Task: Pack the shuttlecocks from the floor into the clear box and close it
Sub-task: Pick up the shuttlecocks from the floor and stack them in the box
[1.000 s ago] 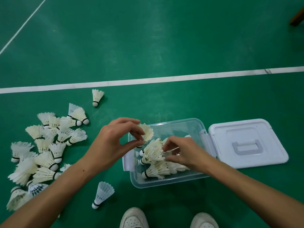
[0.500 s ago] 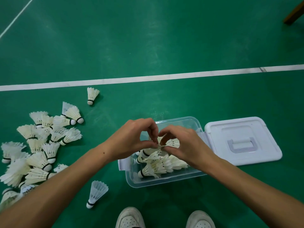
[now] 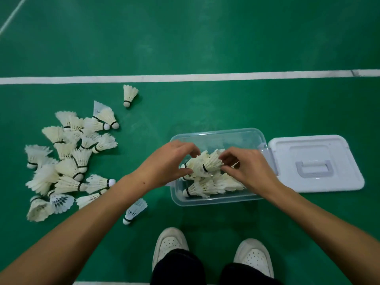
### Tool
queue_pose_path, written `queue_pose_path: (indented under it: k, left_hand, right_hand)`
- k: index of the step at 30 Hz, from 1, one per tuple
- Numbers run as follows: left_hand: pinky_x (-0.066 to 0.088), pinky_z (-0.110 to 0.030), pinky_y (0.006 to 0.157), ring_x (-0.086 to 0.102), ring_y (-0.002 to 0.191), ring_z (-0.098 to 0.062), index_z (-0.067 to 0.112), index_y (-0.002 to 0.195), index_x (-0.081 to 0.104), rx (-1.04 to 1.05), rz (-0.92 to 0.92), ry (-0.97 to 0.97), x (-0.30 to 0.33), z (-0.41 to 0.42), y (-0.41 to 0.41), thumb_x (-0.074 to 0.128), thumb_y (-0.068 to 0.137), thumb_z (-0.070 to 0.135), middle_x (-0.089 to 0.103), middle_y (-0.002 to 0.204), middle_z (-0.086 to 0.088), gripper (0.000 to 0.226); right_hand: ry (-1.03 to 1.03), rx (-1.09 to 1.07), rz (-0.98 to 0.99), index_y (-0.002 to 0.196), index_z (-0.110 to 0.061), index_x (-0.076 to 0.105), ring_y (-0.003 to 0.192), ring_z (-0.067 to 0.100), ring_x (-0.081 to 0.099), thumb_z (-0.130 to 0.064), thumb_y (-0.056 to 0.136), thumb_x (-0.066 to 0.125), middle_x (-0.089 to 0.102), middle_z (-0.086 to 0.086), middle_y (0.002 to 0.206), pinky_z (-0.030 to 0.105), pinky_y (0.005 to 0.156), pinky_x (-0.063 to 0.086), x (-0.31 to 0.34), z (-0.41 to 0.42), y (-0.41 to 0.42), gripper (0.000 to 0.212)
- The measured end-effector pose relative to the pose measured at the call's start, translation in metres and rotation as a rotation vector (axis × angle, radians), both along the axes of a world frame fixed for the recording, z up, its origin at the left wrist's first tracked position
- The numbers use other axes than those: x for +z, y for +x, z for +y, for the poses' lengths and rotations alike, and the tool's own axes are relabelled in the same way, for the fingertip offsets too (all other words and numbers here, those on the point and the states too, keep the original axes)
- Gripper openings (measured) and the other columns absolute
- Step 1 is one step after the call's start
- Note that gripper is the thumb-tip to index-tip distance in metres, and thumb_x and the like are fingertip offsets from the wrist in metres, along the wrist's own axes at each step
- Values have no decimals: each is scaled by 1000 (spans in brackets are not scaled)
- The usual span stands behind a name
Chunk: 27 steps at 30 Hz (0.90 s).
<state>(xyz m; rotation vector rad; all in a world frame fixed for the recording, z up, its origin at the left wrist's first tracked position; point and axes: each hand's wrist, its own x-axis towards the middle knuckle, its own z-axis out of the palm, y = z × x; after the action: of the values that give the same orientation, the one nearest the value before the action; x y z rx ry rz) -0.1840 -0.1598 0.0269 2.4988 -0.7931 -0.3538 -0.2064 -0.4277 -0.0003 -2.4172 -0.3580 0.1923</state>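
Note:
A clear box (image 3: 218, 138) stands open on the green floor, with several white shuttlecocks lying inside it. Both my hands are over the box. My left hand (image 3: 166, 163) and my right hand (image 3: 244, 167) pinch a feathered shuttlecock (image 3: 209, 163) from either side, just above the ones in the box. The white lid (image 3: 314, 163) with a handle lies flat, hinged at the box's right side. A pile of shuttlecocks (image 3: 65, 161) lies on the floor to the left.
One shuttlecock (image 3: 129, 95) lies alone near the white court line (image 3: 205, 77). A bluish shuttlecock (image 3: 134, 210) lies by my left forearm. My two white shoes (image 3: 170, 243) stand just in front of the box.
Both hands have stayed over the box and opened slightly apart, so the shuttlecock between them now shows. The view has shifted a little.

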Motion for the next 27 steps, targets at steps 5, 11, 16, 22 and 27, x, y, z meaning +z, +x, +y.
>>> queue_pose_path:
  k: [5,11,16,22,27]
  left_hand:
    - [53,-43,97,62,111,-19,18,121,64,26,-56,-10,-9,3,-4,85,85,22,70,116,4,42]
    - [53,-42,96,61,112,-19,18,121,65,21,-86,-34,-16,6,-1,83,87,22,70,115,5,38]
    - [52,-40,96,60,111,-16,19,120,64,35,-98,-80,-18,7,-1,81,89,25,70,115,6,35]
    - [52,-29,100,63,112,-6,22,121,67,214,-98,-255,2,23,-10,82,88,33,70,118,12,38]
    - [56,-27,91,68,105,-3,23,118,68,438,-44,-318,7,64,-35,85,86,33,73,110,18,37]
  right_hand:
    - [-62,45,65,103,-24,72,79,-1,70,-19,84,87,76,-14,91,18,78,58,-15,18,1,25]
    - [-93,37,163,87,-28,61,74,-1,66,-15,80,89,69,-11,78,13,68,50,-31,28,10,32]
    - [-7,49,273,86,-26,62,74,3,68,-19,76,93,71,-11,80,28,74,60,-25,22,14,33]
    - [11,15,245,98,-26,68,82,-2,71,-29,79,92,75,-12,88,27,79,63,19,12,20,30]
    - [57,124,112,100,-26,69,83,-2,72,-31,86,85,75,-16,88,28,77,63,63,50,25,22]
